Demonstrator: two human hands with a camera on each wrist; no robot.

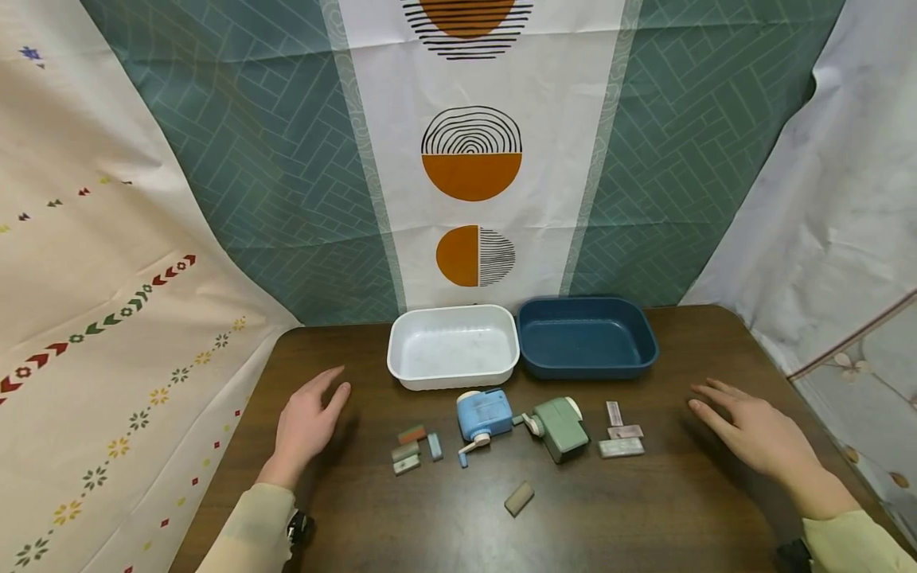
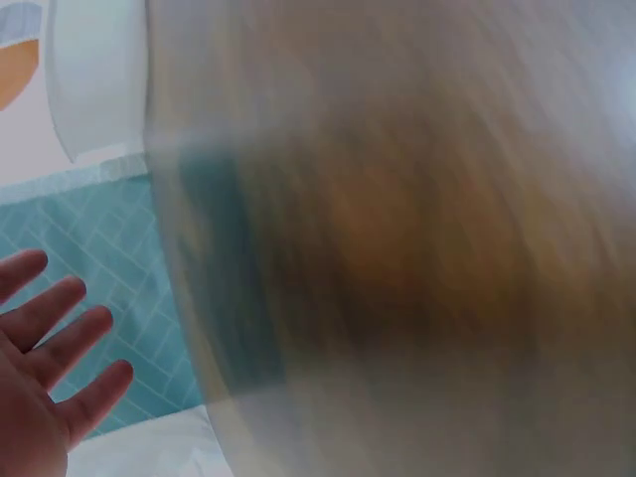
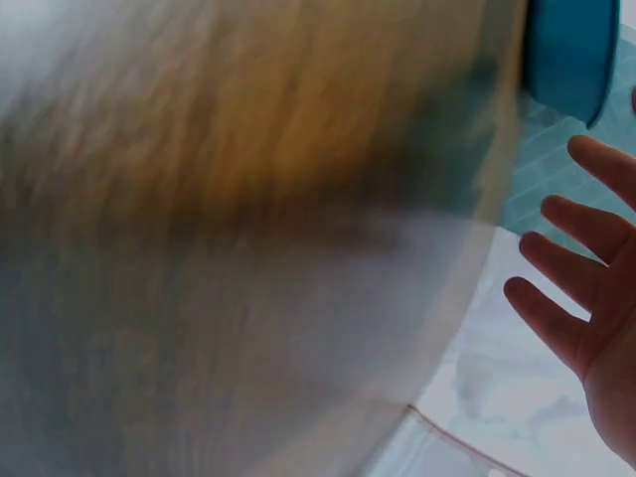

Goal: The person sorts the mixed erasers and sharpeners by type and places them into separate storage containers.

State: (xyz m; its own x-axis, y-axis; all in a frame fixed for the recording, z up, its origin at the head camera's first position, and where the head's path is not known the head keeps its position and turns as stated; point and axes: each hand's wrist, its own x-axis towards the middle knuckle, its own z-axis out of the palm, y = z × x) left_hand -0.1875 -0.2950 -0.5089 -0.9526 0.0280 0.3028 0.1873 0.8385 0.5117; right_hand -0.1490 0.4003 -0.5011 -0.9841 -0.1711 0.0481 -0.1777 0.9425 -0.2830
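My left hand (image 1: 306,422) hovers over the left side of the table with its fingers loosely extended, holding nothing. On the right side my right hand (image 1: 759,434) is held in the same way, fingers spread and nothing in them. Between the hands sit a blue crank-handled pencil sharpener (image 1: 484,414) and a green one (image 1: 561,428). Nearest the left hand lie several small eraser-like blocks, among them an orange-and-green block (image 1: 411,434) and a light blue block (image 1: 435,446). Closer to the right hand is a group of pale blocks (image 1: 622,448). A tan block (image 1: 519,499) lies alone in front.
A white tray (image 1: 453,380) and a dark blue tray (image 1: 589,372) stand side by side at the back edge of the brown table (image 1: 401,533). Patterned cloth (image 1: 286,159) hangs behind them, with more cloth along both sides.
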